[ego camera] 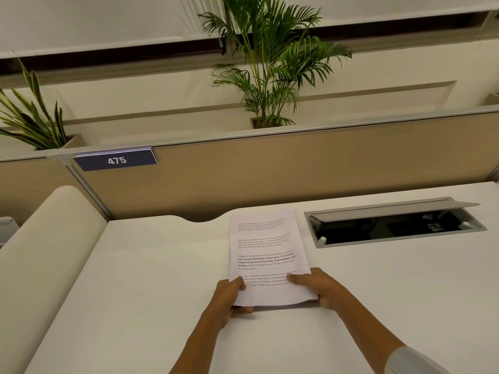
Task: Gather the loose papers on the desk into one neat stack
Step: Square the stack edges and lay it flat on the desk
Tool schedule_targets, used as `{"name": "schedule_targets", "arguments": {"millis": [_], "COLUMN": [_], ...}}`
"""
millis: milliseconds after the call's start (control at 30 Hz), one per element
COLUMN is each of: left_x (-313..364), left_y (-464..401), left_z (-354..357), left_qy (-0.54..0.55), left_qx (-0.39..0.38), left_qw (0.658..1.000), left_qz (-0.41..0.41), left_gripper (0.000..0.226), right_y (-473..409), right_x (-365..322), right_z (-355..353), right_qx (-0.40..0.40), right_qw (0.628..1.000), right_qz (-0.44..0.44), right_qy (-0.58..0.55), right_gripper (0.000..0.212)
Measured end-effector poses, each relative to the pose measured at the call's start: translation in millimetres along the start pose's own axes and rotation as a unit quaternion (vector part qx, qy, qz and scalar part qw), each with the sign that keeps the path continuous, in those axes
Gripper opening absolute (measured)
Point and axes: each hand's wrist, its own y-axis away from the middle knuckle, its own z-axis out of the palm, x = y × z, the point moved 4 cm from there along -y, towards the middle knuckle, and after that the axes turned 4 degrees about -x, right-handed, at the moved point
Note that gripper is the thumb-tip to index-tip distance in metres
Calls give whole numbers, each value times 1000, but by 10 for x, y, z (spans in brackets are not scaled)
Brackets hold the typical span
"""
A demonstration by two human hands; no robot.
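You hold the stack of papers (267,255) at its near end with both hands, and the stack lies flat on the white desk (151,279), just left of the open cable hatch (394,225). Take that hatch as your landmark: the stack's right edge runs close beside the hatch's left corner, apart from it, and the far end of the stack reaches toward the curved notch in the desk's back edge, left of the hatch.

Your left hand (229,298) grips the near left corner of the stack, thumb on top of the printed sheet and the other fingers curled under the edge, so its fingers are closed on the paper. Your right hand (316,286) grips the near right corner the same way, thumb pressed on the top sheet near the last paragraph, fingers wrapped around the side. The near edge of the stack lifts slightly off the desk between your hands; the sheets look squared together, with only the top page of text visible.

The hatch's grey lid stands tilted open along its far side, showing a dark cavity. Behind the hatch rises the tan partition (297,168), and far to the hatch's left on that partition hangs a blue sign (116,160) reading 475. Beyond the partition stands a palm plant (270,63), and left of it a striped-leaf plant (32,117).
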Motion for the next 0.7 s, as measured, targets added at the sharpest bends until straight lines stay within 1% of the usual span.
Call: {"name": "schedule_targets", "arguments": {"millis": [100,233,367,467,600,700], "left_x": [-35,-98,-147,-174,-191,-189], "left_y": [-3,20,98,162,210,257], "left_z": [-15,-37,-81,-128,-171,-155], "left_qy": [20,59,74,56,-7,-53], "left_qx": [4,6,9,23,53,58], "left_qw": [1000,998,997,998,999,997], "left_qz": [-7,-6,-8,-13,-9,-3], "left_gripper": [30,30,31,26,24,24], "right_y": [97,204,289,333,387,467], "right_x": [36,96,126,154,176,136], "right_z": [9,-29,-102,-140,-191,-210], "right_qx": [22,45,82,115,168,200], "right_qw": [999,997,994,992,985,979], "right_qz": [14,39,50,44,15,-4], "right_qy": [-40,-56,-44,-10,27,47], "right_gripper": [41,40,24,7,8,9]}}
